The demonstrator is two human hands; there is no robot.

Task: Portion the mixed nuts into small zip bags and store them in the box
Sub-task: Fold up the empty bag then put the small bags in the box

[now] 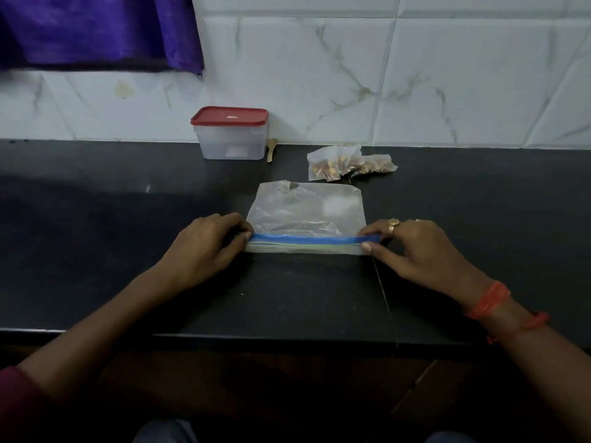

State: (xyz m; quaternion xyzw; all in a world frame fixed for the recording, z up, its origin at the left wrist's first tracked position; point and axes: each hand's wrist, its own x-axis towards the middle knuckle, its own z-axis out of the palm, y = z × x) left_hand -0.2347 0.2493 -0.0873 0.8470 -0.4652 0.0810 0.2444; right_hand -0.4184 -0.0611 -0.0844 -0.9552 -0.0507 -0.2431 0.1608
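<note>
Between left grip (208, 244) and right grip (415, 247), zip bag (307, 209), seal ends in their pinch.

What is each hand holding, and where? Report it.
The left hand pinches the large zip bag at the left end of its blue zip strip; the right hand pinches the right end.

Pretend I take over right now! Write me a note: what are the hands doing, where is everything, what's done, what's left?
The left hand pinches the blue strip of the big zip bag at its left end; the right hand pinches the right end.
The bag lies flat on the counter and looks nearly empty.
The small bags of nuts sit behind it, beside the box, whose red lid is on.
Done: small bags filled. Left: open the box, store them.
</note>
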